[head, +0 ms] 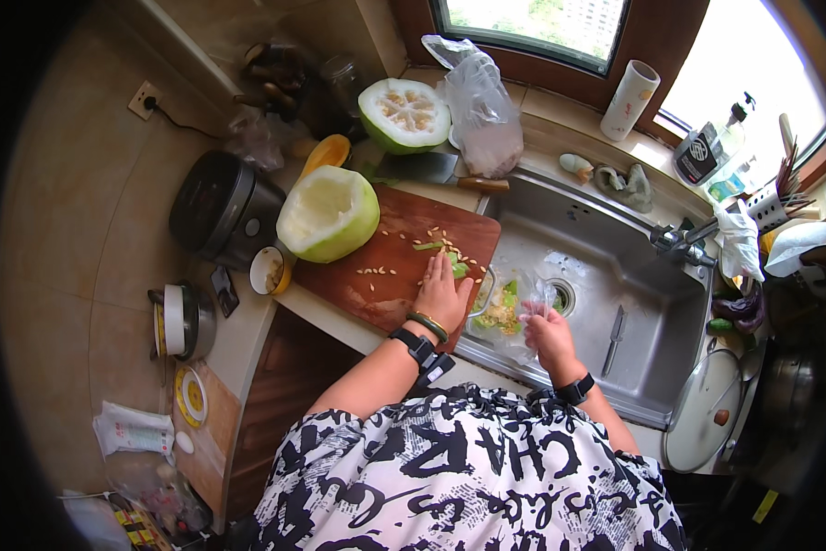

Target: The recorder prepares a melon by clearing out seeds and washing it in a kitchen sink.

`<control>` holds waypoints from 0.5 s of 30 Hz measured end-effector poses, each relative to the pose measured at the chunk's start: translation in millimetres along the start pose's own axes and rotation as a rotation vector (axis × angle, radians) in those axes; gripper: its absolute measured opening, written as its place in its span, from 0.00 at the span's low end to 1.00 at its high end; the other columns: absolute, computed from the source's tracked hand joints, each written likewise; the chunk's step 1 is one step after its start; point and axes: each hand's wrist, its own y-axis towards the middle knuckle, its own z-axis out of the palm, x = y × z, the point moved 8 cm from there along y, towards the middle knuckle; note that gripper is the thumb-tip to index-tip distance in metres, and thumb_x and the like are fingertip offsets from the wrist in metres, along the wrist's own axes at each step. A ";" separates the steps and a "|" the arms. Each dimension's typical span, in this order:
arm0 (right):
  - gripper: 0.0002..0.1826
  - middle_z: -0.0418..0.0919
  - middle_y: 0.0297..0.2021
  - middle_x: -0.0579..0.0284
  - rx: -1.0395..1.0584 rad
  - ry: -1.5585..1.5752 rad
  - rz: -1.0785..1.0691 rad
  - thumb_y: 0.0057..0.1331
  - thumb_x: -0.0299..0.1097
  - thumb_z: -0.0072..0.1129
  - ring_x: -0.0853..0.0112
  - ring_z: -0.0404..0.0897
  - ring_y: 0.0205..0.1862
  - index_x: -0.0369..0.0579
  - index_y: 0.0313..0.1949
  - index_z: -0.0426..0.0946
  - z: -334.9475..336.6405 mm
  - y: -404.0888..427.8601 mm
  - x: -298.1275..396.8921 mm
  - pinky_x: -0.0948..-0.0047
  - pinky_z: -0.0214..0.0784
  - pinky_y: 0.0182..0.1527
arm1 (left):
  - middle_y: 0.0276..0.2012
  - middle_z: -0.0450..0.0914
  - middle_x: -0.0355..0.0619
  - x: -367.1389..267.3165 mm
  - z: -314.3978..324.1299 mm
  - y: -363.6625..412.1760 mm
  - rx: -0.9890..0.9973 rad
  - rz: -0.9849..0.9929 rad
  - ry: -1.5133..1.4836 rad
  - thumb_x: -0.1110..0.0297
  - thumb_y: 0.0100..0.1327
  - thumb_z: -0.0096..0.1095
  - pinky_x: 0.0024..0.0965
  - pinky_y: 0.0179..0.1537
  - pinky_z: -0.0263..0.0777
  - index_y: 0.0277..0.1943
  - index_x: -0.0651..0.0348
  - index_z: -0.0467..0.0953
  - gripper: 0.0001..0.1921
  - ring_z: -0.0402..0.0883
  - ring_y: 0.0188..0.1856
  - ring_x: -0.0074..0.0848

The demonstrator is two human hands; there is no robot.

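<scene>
My left hand (442, 290) lies flat on the wooden cutting board (344, 289), its fingertips at green peel scraps (457, 267) and pale seeds (448, 242). More seeds are scattered across the board. Over the sink, my right hand (549, 335) grips the edge of a clear plastic bag (538, 293). Yellow pulp, seeds and green peel (501, 310) are inside the bag, beside the board's metal handle (485, 293). A hollowed pale-green melon piece (330, 217), probably winter melon, rests at the board's far left corner. Behind it stands the other half (404, 113), its seeds still inside.
A cleaver (433, 167) lies behind the board, its wooden handle reaching the sink rim. A small knife (615, 337) lies in the steel sink (650, 296). Left of the board are a small bowl (269, 271), a phone (225, 290) and a dark rice cooker (213, 206).
</scene>
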 end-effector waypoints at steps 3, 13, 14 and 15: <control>0.18 0.76 0.29 0.65 0.026 0.041 -0.001 0.59 0.23 0.51 0.82 0.64 0.20 0.43 0.50 0.70 -5.3 -0.2 0.8 0.83 0.54 0.19 | 0.63 0.56 0.68 7.9 -13.4 2.1 -0.092 0.037 -0.014 0.53 0.65 0.48 0.42 0.67 0.46 0.62 0.79 0.54 0.35 0.51 0.68 0.53; 0.17 0.75 0.28 0.66 0.014 -0.006 -0.013 0.59 0.24 0.51 0.81 0.64 0.20 0.43 0.49 0.71 -3.5 -4.7 -4.0 0.83 0.54 0.19 | 0.64 0.54 0.69 105.3 -43.0 55.9 -0.053 -0.273 0.140 0.46 0.65 0.42 0.41 0.67 0.49 0.63 0.80 0.52 0.39 0.55 0.66 0.53; 0.17 0.72 0.25 0.67 0.014 0.000 -0.014 0.57 0.25 0.53 0.81 0.64 0.19 0.42 0.48 0.72 -1.5 -5.1 -2.3 0.82 0.55 0.19 | 0.64 0.53 0.71 100.3 -35.6 55.6 -0.015 -0.226 0.153 0.45 0.65 0.42 0.40 0.67 0.48 0.63 0.80 0.52 0.40 0.53 0.67 0.52; 0.17 0.70 0.23 0.69 0.007 0.006 -0.014 0.56 0.26 0.56 0.81 0.64 0.18 0.42 0.47 0.72 -3.0 -5.4 -0.6 0.81 0.55 0.19 | 0.64 0.52 0.70 83.2 -28.6 52.5 0.034 -0.163 0.122 0.45 0.65 0.42 0.40 0.68 0.46 0.63 0.80 0.52 0.40 0.51 0.68 0.52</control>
